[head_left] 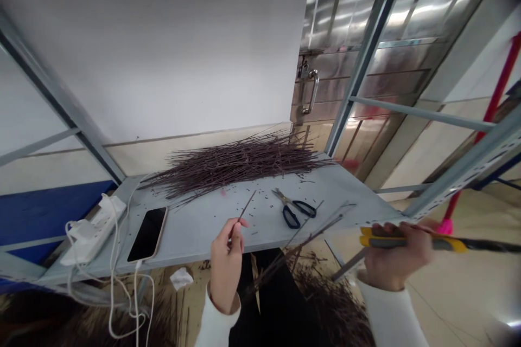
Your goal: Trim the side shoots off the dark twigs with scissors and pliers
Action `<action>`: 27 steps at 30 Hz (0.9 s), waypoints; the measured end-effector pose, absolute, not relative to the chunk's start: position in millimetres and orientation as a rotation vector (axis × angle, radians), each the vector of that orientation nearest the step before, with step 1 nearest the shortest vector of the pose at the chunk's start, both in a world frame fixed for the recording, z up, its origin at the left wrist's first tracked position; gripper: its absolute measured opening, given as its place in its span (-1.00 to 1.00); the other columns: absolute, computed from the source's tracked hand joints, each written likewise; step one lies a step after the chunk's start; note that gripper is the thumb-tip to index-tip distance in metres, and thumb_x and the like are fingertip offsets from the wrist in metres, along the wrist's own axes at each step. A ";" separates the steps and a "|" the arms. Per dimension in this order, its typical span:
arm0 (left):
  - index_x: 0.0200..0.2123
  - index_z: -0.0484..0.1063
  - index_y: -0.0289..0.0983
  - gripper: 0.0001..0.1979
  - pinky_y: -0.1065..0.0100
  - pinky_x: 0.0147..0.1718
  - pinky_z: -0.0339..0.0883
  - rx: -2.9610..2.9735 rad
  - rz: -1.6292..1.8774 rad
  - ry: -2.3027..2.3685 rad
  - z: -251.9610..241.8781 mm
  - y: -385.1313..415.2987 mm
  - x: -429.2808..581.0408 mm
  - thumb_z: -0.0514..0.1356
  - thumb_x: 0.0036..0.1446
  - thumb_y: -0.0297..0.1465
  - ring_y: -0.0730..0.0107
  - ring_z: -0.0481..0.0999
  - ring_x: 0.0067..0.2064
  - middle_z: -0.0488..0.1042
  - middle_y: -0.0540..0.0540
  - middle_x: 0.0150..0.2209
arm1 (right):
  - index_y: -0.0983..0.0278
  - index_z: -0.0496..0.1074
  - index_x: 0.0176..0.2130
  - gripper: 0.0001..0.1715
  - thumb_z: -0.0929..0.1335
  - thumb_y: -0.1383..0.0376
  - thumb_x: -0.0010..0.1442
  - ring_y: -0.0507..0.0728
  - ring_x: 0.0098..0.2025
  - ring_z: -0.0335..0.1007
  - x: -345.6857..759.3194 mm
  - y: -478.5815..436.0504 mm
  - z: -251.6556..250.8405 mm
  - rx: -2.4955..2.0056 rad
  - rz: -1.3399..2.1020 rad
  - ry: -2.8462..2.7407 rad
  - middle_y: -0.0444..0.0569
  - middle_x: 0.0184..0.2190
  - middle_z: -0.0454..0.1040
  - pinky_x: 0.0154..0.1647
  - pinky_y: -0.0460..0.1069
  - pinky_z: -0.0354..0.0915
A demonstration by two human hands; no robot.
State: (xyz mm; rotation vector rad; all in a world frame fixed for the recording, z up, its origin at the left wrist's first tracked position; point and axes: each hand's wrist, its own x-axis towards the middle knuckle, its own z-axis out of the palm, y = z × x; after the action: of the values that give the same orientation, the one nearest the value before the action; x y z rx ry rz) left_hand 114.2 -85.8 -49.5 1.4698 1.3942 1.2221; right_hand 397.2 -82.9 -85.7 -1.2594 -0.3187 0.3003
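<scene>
My left hand [227, 249] pinches a short thin dark twig [247, 205] above the front edge of the grey table [195, 227]. To the right, beyond the table's front edge, my right hand [396, 255] is wrapped round the yellow and grey handles of a cutting tool [448, 244]; its far end is blurred. Black-handled scissors [293, 209] lie partly spread on the table between my hands. A long pile of dark twigs [240, 162] rests along the back of the table. Longer twigs [285, 255] slant across my lap towards the table edge.
A phone [148, 234] and a white power strip [91, 238] with cables lie at the table's left. Metal posts [364, 59] frame the table. Below are a twig heap [329, 303] and a crumpled white tissue [181, 278]. Small twig bits dot the tabletop.
</scene>
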 end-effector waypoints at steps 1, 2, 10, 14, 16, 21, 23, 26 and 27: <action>-0.32 0.36 -0.25 -0.66 0.41 -0.58 -0.02 1.472 1.229 1.397 -49.4 -83.6 113.9 -0.02 0.22 -0.12 0.46 0.05 -0.61 0.04 0.14 -0.65 | 0.15 -0.07 -0.44 -0.69 0.19 0.12 -0.19 0.00 -0.60 0.01 400.1 -78.0 -90.8 -1.319 0.336 -0.346 -0.26 -0.54 -0.04 -0.55 -0.06 0.18; -0.31 0.36 -0.26 -0.66 0.41 -0.58 -0.02 1.477 1.234 1.402 -49.4 -81.4 113.4 -0.03 0.22 -0.13 0.46 0.05 -0.61 0.05 0.14 -0.65 | 0.15 -0.02 -0.43 -0.68 0.21 0.13 -0.21 -0.01 -0.60 0.03 402.9 -72.1 -95.7 -1.373 0.362 -0.376 -0.27 -0.55 0.01 -0.56 -0.06 0.18; -0.27 0.38 -0.27 -0.64 0.41 -0.57 0.02 1.490 1.262 1.423 -46.8 -69.4 104.8 -0.04 0.23 -0.12 0.44 0.08 -0.60 0.06 0.14 -0.64 | 0.24 0.30 -0.38 -0.64 0.34 0.13 -0.24 0.27 -0.28 0.38 427.1 -21.6 -127.6 -2.014 0.474 -0.843 0.02 -0.44 0.42 -0.30 0.09 0.27; -0.28 0.38 -0.26 -0.65 0.42 -0.55 0.05 1.476 1.279 1.412 -43.2 -67.6 102.0 -0.02 0.22 -0.12 0.42 0.11 -0.58 0.08 0.13 -0.64 | 0.32 0.36 -0.23 -0.54 0.34 0.18 -0.18 0.44 -0.07 0.34 430.8 0.3 -136.1 -2.247 0.437 -0.999 0.27 -0.17 0.45 -0.13 0.25 0.22; -0.28 0.38 -0.26 -0.65 0.41 -0.54 0.05 1.473 1.287 1.401 -41.6 -67.5 101.4 -0.01 0.22 -0.12 0.42 0.12 -0.57 0.08 0.13 -0.64 | 0.36 0.37 -0.16 -0.50 0.33 0.21 -0.14 0.50 0.05 0.24 430.7 12.6 -139.5 -2.328 0.396 -1.037 0.36 -0.04 0.38 -0.05 0.33 0.14; -0.26 0.38 -0.27 -0.66 0.41 -0.54 0.02 1.465 1.274 1.358 -39.5 -69.9 100.8 -0.02 0.24 -0.14 0.43 0.10 -0.57 0.09 0.13 -0.64 | 0.45 0.38 -0.14 -0.52 0.32 0.22 -0.04 0.52 0.14 0.10 427.3 36.3 -148.9 -2.378 0.320 -1.104 0.46 0.02 0.29 0.01 0.41 0.01; -0.26 0.38 -0.27 -0.66 0.41 -0.54 0.01 1.454 1.265 1.352 -39.0 -70.8 100.8 -0.02 0.24 -0.14 0.43 0.10 -0.57 0.09 0.13 -0.64 | 0.43 0.39 -0.15 -0.54 0.32 0.19 -0.01 0.50 0.13 0.12 424.8 38.4 -151.2 -2.329 0.289 -1.133 0.42 0.00 0.31 0.02 0.41 -0.01; -0.26 0.38 -0.26 -0.66 0.41 -0.54 0.01 1.445 1.261 1.356 -37.9 -71.6 101.3 -0.02 0.24 -0.14 0.43 0.11 -0.57 0.10 0.13 -0.64 | 0.41 0.39 -0.19 -0.54 0.29 0.11 0.04 0.47 0.09 0.15 417.7 29.8 -151.8 -2.197 0.214 -1.140 0.37 -0.06 0.34 0.04 0.40 -0.04; -0.26 0.39 -0.26 -0.66 0.41 -0.54 0.02 1.444 1.264 1.353 -37.6 -71.7 101.6 -0.02 0.24 -0.13 0.43 0.12 -0.57 0.11 0.13 -0.64 | 0.41 0.39 -0.18 -0.53 0.26 0.08 0.07 0.46 0.08 0.16 413.3 23.4 -151.8 -2.139 0.176 -1.126 0.36 -0.06 0.34 0.05 0.40 -0.05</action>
State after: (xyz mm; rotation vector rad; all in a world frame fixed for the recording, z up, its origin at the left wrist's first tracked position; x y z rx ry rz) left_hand 101.6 -71.7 -37.6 1.4442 1.3530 1.2636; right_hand 413.3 23.4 -151.8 -2.1389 -1.1258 0.1764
